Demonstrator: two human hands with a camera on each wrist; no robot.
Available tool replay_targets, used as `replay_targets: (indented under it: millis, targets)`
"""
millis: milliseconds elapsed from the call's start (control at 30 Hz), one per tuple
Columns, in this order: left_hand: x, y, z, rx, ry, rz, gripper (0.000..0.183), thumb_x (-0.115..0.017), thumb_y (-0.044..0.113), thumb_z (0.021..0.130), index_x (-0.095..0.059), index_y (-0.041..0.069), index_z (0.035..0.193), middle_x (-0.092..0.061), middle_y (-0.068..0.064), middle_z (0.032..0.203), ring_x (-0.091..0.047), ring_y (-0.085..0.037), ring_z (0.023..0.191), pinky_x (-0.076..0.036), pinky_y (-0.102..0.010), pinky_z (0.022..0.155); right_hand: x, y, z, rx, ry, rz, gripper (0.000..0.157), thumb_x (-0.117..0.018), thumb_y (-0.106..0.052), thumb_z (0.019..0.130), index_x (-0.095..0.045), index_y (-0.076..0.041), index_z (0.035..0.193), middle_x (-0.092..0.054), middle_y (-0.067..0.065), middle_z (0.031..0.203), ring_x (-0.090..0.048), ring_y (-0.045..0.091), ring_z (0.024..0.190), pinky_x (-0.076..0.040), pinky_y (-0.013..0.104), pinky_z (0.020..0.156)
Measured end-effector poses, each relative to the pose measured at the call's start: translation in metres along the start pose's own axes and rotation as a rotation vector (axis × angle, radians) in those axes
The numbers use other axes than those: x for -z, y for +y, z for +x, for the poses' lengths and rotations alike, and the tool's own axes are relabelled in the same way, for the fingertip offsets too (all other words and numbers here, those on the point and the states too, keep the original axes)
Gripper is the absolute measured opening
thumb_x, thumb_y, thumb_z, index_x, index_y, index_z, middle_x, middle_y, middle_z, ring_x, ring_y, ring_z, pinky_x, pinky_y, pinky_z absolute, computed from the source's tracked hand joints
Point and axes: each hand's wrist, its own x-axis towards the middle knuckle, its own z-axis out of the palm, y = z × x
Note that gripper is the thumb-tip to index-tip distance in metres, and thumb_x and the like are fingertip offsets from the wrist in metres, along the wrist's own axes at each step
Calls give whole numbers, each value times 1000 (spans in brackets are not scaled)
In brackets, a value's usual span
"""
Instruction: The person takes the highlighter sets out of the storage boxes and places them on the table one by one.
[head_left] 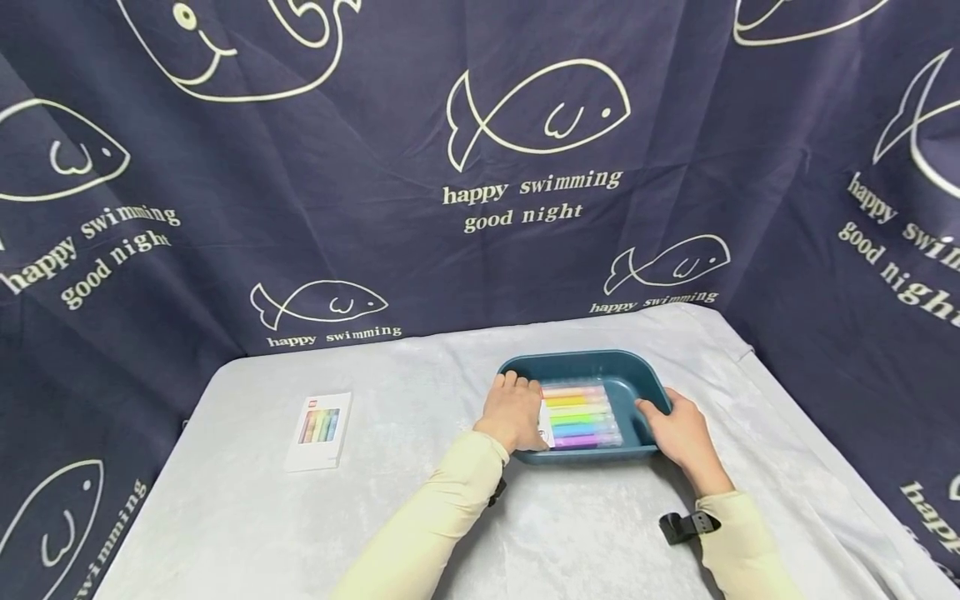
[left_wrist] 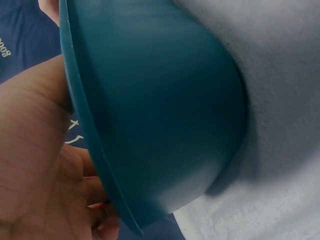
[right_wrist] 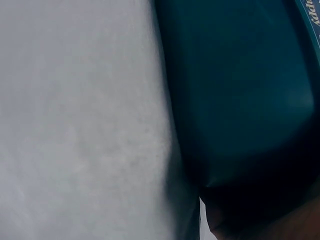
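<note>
Teal tray (head_left: 600, 363) holds a marker pack (head_left: 581, 416).

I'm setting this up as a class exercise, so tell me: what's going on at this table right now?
A person in cream sleeves grips a dark teal plastic tray at both ends: the left hand on its left rim, the right hand on its right rim. Inside lies a clear pack of pastel-coloured markers. The tray sits on a grey cloth-covered table. A white flat marker box lies apart, to the left.
</note>
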Motion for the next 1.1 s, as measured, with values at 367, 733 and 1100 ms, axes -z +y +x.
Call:
replay_targets:
  millis: [367,733,1100]
  targets:
    - [-2,-3,0,23,63,-12,78,-83,70,63,-58,15,113,-61,2,102,-47,-18,99,-38,-31,89,-2,0,0,26,12,-2,53,-52,-34,101,-53,4,138,-59,35,133,-57,51,122,-47,60,101]
    - [2,-3,-2,28,94,-51,84,-84,71,60,-58,15,118,-60,2,105,-46,-18,99,-38,-31,89,-2,2,0,10,1,-8,55,-50,-35,102,-51,4,140,-57,35,135,-56,51,123,-46,60,101]
    - [6,-2,-4,20,155,-45,87,-86,69,57,-56,15,118,-61,1,108,-47,-17,101,-39,-31,90,-1,1,-2,10,-2,0,55,-50,-35,101,-51,4,139,-57,35,135,-56,51,123,-46,60,102]
